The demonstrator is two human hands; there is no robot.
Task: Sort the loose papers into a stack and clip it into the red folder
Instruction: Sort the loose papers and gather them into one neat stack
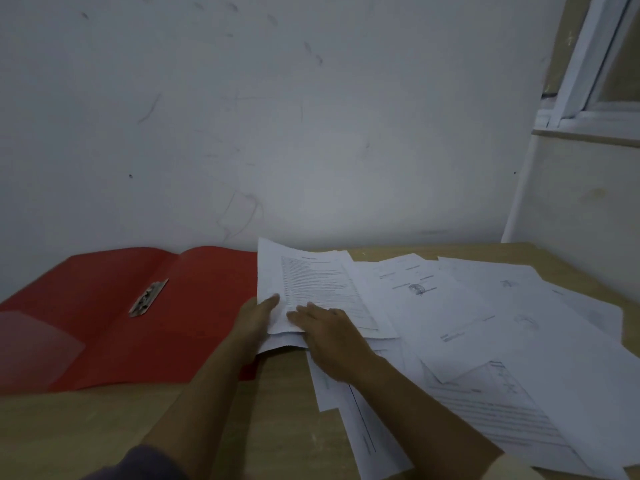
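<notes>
The red folder (104, 306) lies open and flat on the left of the wooden table (104, 434), its metal clip (148, 297) near the spine. White printed papers (485, 341) are spread loosely over the right half. A small bundle of sheets (304, 278) lifts off the table at the folder's right edge. My left hand (258, 317) grips the bundle's left edge, thumb on top. My right hand (332, 332) rests palm down on the bundle's lower part, fingers together.
A scuffed white wall (277, 133) rises right behind the table. A window frame (588, 81) and its sill sit at the upper right. Bare wood shows at the front left of the table.
</notes>
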